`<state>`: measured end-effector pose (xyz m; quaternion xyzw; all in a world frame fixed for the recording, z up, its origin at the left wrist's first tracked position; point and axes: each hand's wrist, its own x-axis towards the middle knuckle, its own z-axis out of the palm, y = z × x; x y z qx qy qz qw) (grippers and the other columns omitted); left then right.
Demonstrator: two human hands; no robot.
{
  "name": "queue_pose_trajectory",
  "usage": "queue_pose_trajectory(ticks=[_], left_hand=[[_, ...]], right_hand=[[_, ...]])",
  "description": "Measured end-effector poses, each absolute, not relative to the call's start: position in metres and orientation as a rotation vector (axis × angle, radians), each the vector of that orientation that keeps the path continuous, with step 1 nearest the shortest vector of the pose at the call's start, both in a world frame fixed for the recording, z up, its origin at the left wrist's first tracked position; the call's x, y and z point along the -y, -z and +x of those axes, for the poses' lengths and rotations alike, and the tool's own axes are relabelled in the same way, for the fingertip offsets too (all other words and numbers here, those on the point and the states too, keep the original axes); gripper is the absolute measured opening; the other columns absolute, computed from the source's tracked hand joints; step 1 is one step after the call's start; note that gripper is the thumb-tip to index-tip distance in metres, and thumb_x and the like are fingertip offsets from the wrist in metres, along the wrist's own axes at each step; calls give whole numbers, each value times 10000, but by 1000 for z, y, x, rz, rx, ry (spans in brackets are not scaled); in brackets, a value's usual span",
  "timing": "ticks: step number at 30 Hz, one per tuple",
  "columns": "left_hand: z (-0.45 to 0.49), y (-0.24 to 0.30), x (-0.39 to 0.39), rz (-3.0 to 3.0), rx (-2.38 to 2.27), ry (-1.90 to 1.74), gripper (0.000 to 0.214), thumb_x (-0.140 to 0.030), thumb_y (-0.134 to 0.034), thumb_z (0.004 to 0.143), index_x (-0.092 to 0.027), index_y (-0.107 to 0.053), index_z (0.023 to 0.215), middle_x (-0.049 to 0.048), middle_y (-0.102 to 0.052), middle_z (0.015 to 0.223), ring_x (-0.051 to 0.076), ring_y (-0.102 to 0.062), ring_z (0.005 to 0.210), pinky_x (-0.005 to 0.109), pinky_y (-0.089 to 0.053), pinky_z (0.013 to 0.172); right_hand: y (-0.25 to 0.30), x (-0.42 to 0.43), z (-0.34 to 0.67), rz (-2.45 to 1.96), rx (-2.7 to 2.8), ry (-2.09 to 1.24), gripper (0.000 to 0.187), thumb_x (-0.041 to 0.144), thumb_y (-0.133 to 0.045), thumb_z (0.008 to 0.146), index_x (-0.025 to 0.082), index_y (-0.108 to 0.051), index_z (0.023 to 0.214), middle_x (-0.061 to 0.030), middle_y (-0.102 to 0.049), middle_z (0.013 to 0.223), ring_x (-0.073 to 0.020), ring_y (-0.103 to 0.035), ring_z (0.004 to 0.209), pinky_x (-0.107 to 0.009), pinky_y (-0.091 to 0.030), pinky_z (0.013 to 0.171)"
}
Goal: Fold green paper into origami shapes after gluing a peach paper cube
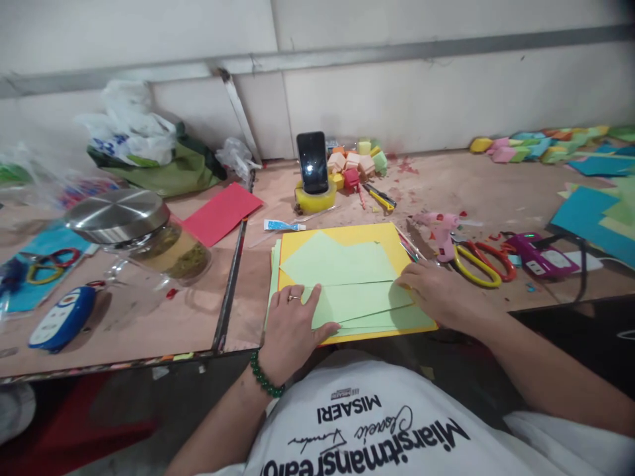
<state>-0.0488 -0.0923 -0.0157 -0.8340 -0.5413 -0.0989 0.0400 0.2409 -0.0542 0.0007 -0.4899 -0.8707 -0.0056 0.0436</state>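
Seemingly partway through folding light-green paper [347, 264], with flattening to finish; touching with spread left fingers [313, 299] and curled right fingers [411, 276], grip unclear.

The left hand [292, 325] covers part of the green sheets [362, 297], and the right hand [432, 291] hides some of their right edge. The left frame edge cuts off the clear bag [44, 182], the right edge the blue sheets [585, 217], the bottom edge the shirt [357, 370] and some of its print. The jar's [143, 231] contents [187, 261] are blurred; the tube's [284, 226] lettering is too small to read
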Motion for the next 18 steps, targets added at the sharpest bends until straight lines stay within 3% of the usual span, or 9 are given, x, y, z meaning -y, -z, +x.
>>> queue_pose_trajectory(ticks=[5,10,13,18], left_hand=[[-45,12,96,-2528,1676,220,757,-675,-606,781,-148,-584,1325,173,-630,1121,311,-547,1039,453,-441,907],[-46,17,107,-2524,1675,215,746,-680,-591,786,-204,-562,1360,189,-580,1273,344,-516,1175,511,-414,995],[-51,19,111,-2587,1663,256,714,-673,-546,822,-213,-552,1367,207,-544,1338,357,-491,1242,522,-419,1005],[-66,21,104,-2709,1750,437,686,-605,-564,857,-202,-490,1407,207,-536,1366,340,-510,1259,511,-443,1009]], right_hand=[[-28,0,185,-1558,2517,-441,294,278,-524,906,180,-618,1167,-118,-649,1197,-247,-620,1063,-375,-473,924],[-20,-59,144,-1752,2450,-720,678,346,-789,676,111,-554,1267,-186,-641,1205,-303,-637,1021,-369,-499,832],[-13,-80,140,-1717,2440,-830,613,307,-828,591,122,-632,1142,-131,-707,1031,-257,-664,846,-326,-501,710],[-18,-89,144,-1542,2420,-982,209,239,-795,571,176,-667,724,-9,-682,731,-168,-608,689,-260,-453,615]])
